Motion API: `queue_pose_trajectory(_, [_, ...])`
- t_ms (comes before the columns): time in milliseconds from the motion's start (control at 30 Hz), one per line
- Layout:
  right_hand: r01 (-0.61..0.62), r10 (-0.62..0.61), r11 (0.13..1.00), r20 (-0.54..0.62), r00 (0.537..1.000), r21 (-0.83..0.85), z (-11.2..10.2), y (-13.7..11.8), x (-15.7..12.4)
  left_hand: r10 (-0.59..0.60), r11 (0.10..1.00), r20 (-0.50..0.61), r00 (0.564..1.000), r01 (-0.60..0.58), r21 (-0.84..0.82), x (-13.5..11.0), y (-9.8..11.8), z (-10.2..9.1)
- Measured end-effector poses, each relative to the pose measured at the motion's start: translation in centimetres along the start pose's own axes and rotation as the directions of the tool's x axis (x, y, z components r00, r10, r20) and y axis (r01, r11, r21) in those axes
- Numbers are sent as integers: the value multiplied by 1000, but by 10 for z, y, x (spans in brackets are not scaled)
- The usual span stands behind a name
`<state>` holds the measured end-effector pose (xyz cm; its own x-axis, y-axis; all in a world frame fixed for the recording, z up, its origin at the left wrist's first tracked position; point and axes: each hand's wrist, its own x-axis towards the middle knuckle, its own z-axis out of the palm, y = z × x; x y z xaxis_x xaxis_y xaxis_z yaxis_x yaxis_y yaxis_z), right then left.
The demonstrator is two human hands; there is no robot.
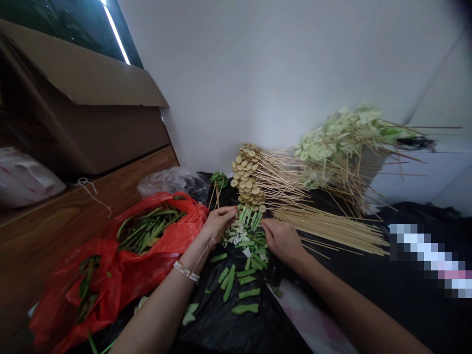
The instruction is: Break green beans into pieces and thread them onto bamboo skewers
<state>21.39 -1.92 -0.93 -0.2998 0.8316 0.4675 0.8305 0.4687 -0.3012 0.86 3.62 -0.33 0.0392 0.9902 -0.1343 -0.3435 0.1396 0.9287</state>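
The left hand (217, 225), a beaded bracelet (186, 271) at its wrist, is half closed, its fingers at the top of a row of green vegetable sticks (248, 219). The right hand (282, 241) curls beside them; it may be pinching something, but the fingers hide that. More cut green pieces (236, 280) lie on a black plastic sheet (221, 324). Bare bamboo skewers (332, 230) fan out to the right, below skewered round slices (245, 172), and a red plastic bag (147, 231) holds long green beans (147, 228).
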Motion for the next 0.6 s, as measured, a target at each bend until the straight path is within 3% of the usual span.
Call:
queue_pose_trajectory(367, [26,-26,999,-17,1000,31,4,1,0,-33,999,-15,999,33,3,-4,2,4])
queue_pose_trajectory(600, [34,-34,999,-3,999,18,5,2,0,-125,991,24,992,126,-54,-4,2,2])
